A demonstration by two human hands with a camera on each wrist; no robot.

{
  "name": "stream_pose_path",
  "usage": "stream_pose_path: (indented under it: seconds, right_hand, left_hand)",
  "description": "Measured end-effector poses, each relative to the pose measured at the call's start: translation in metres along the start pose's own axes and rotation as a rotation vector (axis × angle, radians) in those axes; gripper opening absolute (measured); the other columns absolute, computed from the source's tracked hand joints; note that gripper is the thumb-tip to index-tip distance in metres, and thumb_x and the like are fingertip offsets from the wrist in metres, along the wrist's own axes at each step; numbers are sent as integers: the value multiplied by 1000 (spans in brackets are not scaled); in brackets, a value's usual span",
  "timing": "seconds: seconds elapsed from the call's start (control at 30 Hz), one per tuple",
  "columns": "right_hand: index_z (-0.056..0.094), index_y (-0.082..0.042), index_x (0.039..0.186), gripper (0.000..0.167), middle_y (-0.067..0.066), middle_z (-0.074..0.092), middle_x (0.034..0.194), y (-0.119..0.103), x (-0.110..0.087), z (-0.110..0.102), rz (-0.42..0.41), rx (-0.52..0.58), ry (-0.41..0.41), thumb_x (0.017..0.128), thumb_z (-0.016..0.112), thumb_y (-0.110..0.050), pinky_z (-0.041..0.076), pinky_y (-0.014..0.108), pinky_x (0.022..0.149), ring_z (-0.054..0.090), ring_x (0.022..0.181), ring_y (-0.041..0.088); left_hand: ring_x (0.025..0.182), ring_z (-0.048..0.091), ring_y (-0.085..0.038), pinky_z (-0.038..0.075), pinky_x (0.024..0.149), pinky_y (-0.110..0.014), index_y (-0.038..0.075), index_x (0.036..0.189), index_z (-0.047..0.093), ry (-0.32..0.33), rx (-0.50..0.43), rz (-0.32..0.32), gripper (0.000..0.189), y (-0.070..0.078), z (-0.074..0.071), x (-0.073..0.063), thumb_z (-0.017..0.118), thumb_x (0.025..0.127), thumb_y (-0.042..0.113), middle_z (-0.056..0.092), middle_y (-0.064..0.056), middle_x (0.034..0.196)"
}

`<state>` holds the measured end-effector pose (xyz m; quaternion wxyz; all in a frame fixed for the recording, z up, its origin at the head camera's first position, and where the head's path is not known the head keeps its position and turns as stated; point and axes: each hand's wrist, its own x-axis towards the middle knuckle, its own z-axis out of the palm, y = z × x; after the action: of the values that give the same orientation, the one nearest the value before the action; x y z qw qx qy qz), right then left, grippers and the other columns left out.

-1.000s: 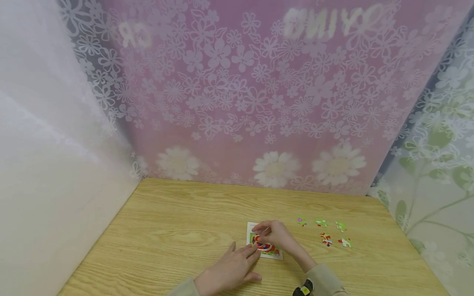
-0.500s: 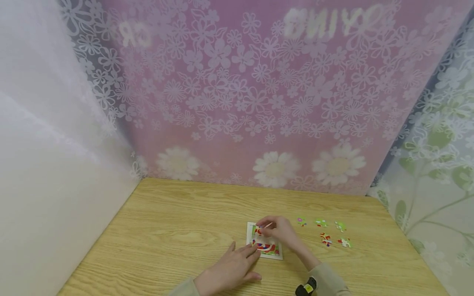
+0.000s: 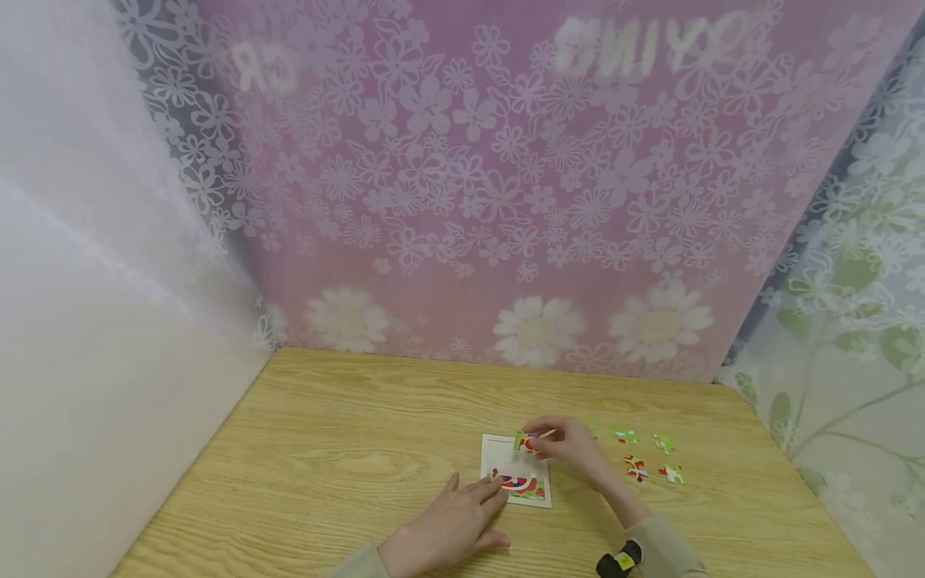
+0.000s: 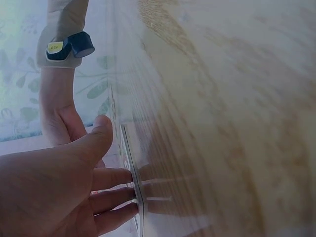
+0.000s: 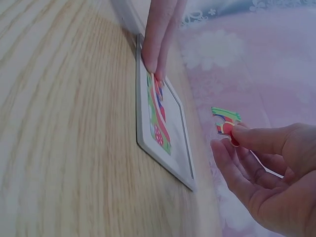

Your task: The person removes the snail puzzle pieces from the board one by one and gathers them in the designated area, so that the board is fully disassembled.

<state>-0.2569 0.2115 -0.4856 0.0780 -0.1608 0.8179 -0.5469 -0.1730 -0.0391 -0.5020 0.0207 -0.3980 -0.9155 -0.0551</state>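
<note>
A white-framed puzzle board [image 3: 488,449] lies on the table, its near part filled with joined red, blue and green pieces [image 3: 522,483] and its far part bare white. My left hand [image 3: 454,526] rests with straight fingers on the board's near left side; in the right wrist view its fingertips press on the joined pieces [image 5: 159,111]. Between thumb and fingers my right hand [image 3: 574,449] pinches a jigsaw piece [image 5: 225,121], green, red and blue, raised off the board's far right edge.
Several loose jigsaw pieces [image 3: 636,467] lie on the wooden table [image 3: 361,433] to the right of the board, one partly hidden behind my right hand. A pink flowered curtain [image 3: 462,201] hangs behind the table's far edge, with a pale wall [image 3: 108,321] at the left.
My right hand has lifted the jigsaw piece out of the board's upper part and carried it right and away from me, uncovering white backing. The left hand has stayed in place.
</note>
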Motion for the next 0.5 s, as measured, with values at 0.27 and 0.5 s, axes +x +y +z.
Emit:
stream_pose_path:
  seconds: [0.27,0.5]
  right_hand:
    - [67,8,121,30,25,67,112,2,-11,-21,33,-17,51,96,69,-8,61,41,79,71,93,38]
    - [66,7,123,31,22,68,110,8,-21,-46,53,-52,96,97,68,-10,61,40,81,72,91,33]
  left_hand:
    - [139,50,-21,46,104,-60,13,146,55,3,-3,-1,70,0,0,0,46,97,63,49,-7,153]
    - [138,51,-22,46,103,-60,11,145,56,23,-5,11,68,1,1,-1,48,98,60,50,-8,152]
